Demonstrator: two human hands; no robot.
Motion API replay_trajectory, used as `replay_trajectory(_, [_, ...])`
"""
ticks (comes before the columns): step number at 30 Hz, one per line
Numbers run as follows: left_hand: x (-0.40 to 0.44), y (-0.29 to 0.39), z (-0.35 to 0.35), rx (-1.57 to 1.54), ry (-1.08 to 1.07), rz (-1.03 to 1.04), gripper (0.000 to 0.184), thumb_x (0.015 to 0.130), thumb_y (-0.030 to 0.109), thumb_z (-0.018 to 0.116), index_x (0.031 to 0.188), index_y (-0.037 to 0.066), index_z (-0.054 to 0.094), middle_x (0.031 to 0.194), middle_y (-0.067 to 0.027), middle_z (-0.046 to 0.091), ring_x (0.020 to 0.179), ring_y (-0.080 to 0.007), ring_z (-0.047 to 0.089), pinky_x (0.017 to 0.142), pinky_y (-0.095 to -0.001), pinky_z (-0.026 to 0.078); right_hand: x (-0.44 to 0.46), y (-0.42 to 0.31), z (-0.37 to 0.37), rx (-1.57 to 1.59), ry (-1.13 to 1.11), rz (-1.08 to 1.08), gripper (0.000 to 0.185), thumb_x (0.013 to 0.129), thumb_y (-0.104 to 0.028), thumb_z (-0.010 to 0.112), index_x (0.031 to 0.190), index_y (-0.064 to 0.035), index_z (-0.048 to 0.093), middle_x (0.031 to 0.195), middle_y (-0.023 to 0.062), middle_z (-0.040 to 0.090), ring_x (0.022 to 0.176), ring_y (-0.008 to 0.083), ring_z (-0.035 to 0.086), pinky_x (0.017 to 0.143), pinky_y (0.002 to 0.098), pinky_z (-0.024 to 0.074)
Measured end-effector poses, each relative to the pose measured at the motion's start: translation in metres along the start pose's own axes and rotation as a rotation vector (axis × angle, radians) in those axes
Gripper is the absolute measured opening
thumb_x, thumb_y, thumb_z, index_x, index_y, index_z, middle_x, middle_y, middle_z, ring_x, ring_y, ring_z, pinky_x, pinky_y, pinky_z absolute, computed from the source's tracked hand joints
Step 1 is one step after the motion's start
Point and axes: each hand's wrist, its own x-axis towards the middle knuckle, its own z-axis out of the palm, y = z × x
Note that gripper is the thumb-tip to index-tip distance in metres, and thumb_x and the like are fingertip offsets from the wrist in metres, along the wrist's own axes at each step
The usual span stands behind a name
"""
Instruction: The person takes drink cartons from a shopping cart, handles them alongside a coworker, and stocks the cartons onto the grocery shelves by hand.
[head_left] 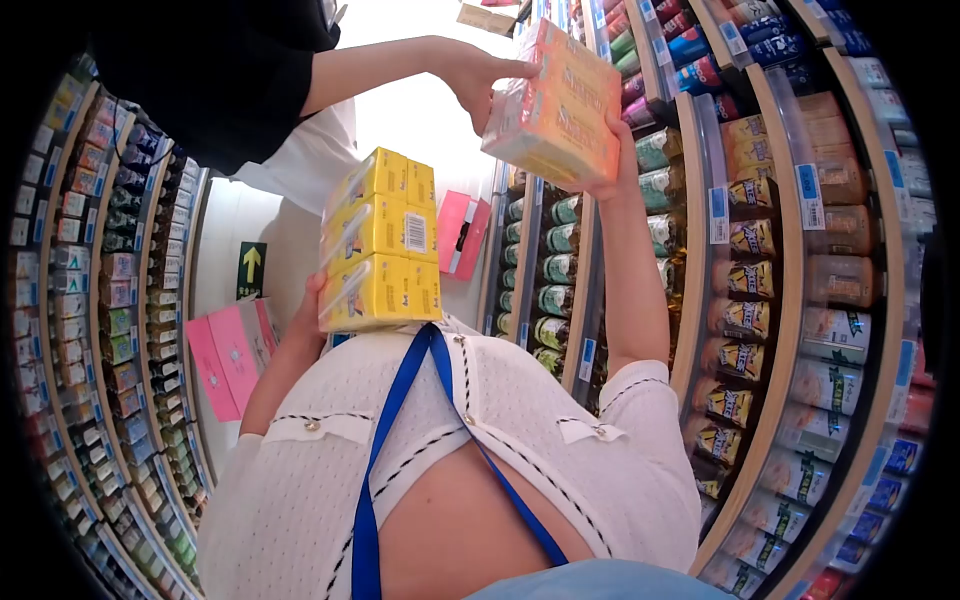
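Note:
My left hand (pixel 313 300) is closed around the left side of a yellow plastic-wrapped multipack of small boxes (pixel 375 245), held against my chest. A barcode shows on one side of it; most of my fingers are hidden behind it. My right hand (pixel 617 165) reaches up and grips the lower right corner of an orange-and-pink wrapped multipack (pixel 560 105). Another person's hand (pixel 480 80), below a black sleeve (pixel 250 90), holds the same pack from its left side. Both of us touch it at once.
Shelves of bottles and jars (pixel 740 330) rise close on my right. More stocked shelves (pixel 110 290) line the left. On the floor are pink boxes (pixel 230 350), another pink box (pixel 463 235) and a green arrow sign (pixel 252 268). A blue lanyard (pixel 400 390) hangs from my neck.

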Motion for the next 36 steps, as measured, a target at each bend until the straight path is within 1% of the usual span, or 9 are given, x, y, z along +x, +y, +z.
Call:
replay_trajectory(7, [0.005, 0.029, 0.01, -0.276, -0.037, -0.167, 0.072, 0.078, 0.052, 0.047, 0.129, 0.004, 0.033, 0.122, -0.0141, 0.048, 0.106, -0.027, 0.051, 0.087, -0.0392, 0.045, -0.001, -0.001, -0.01, -0.033, -0.026, 0.023, 0.055, 0.083, -0.027, 0.05, 0.127, 0.0011, 0.033, 0.119, 0.0185, 0.048, 0.105, 0.0286, 0.052, 0.087, 0.0399, 0.0457])
replay_trajectory(13, [0.01, 0.037, 0.01, -0.324, -0.052, -0.237, 0.075, 0.073, 0.046, 0.057, 0.129, 0.002, 0.032, 0.122, -0.0168, 0.047, 0.106, -0.028, 0.052, 0.086, -0.0398, 0.046, -0.003, -0.002, 0.006, -0.288, -0.007, -0.011, 0.055, 0.083, -0.029, 0.052, 0.124, 0.003, 0.036, 0.119, 0.0162, 0.049, 0.104, 0.0244, 0.054, 0.085, 0.0352, 0.0468])
replay_trajectory(16, [0.012, 0.04, 0.008, -0.339, -0.057, -0.268, 0.078, 0.071, 0.043, 0.063, 0.129, 0.001, 0.032, 0.122, -0.0181, 0.047, 0.106, -0.0285, 0.053, 0.086, -0.0401, 0.047, 0.008, -0.01, 0.031, -0.434, 0.103, -0.054, 0.055, 0.083, -0.036, 0.051, 0.123, 0.0005, 0.04, 0.117, 0.0133, 0.052, 0.102, 0.0224, 0.055, 0.085, 0.0335, 0.0471])
replay_trajectory(19, [0.011, 0.032, -0.003, -0.368, -0.068, -0.299, 0.079, 0.071, 0.043, 0.065, 0.129, 0.0, 0.032, 0.122, -0.0185, 0.047, 0.106, -0.0289, 0.053, 0.085, -0.0402, 0.048, 0.02, -0.029, 0.067, -0.373, 0.032, 0.001, 0.052, 0.085, -0.037, 0.049, 0.124, -0.0026, 0.041, 0.115, 0.0099, 0.054, 0.101, 0.0199, 0.056, 0.08, 0.0323, 0.0495])
replay_trajectory(21, [0.01, 0.034, -0.003, -0.368, -0.06, -0.297, 0.079, 0.071, 0.043, 0.065, 0.128, 0.0, 0.032, 0.122, -0.0186, 0.047, 0.106, -0.0292, 0.053, 0.085, -0.0405, 0.048, 0.039, -0.032, 0.065, -0.487, -0.061, -0.087, 0.051, 0.086, -0.042, 0.046, 0.12, -0.0047, 0.044, 0.112, 0.0061, 0.056, 0.096, 0.0201, 0.058, 0.076, 0.0316, 0.0509])
replay_trajectory(22, [0.01, 0.037, 0.004, -0.364, -0.046, -0.284, 0.079, 0.071, 0.043, 0.065, 0.128, 0.0, 0.032, 0.122, -0.0187, 0.047, 0.106, -0.0293, 0.053, 0.085, -0.0407, 0.048, 0.042, -0.034, 0.057, -0.55, 0.109, -0.011, 0.053, 0.087, -0.047, 0.042, 0.115, -0.002, 0.046, 0.107, 0.0098, 0.057, 0.093, 0.0218, 0.059, 0.074, 0.0329, 0.0517])
replay_trajectory(25, [0.01, 0.042, 0.009, -0.361, -0.069, -0.254, 0.079, 0.071, 0.044, 0.064, 0.128, -0.001, 0.032, 0.122, -0.019, 0.047, 0.105, -0.0297, 0.053, 0.085, -0.0413, 0.047, 0.049, -0.033, 0.056, -0.486, 0.237, 0.1, 0.058, 0.088, -0.05, 0.038, 0.111, 0.002, 0.046, 0.102, 0.0143, 0.058, 0.09, 0.0249, 0.059, 0.072, 0.0345, 0.0518])
replay_trajectory(26, [0.009, 0.042, 0.009, -0.36, -0.086, -0.247, 0.079, 0.071, 0.044, 0.064, 0.128, -0.001, 0.032, 0.122, -0.0192, 0.047, 0.105, -0.0298, 0.053, 0.086, -0.0415, 0.047, 0.049, -0.029, 0.056, -0.449, 0.224, 0.068, 0.067, 0.086, -0.056, 0.036, 0.114, 0.0052, 0.036, 0.098, 0.0211, 0.054, 0.088, 0.0286, 0.057, 0.076, 0.0377, 0.0495])
replay_trajectory(36, [0.013, 0.046, 0.008, -0.334, -0.099, -0.272, 0.079, 0.07, 0.044, 0.064, 0.127, 0.0, 0.035, 0.12, -0.0186, 0.049, 0.103, -0.0293, 0.055, 0.085, -0.0411, 0.047, 0.055, -0.012, 0.045, -0.461, 0.325, -0.026, 0.036, 0.087, -0.035, 0.05, 0.103, -0.0024, 0.048, 0.088, 0.0114, 0.057, 0.079, 0.0191, 0.057, 0.069, 0.03, 0.0485])
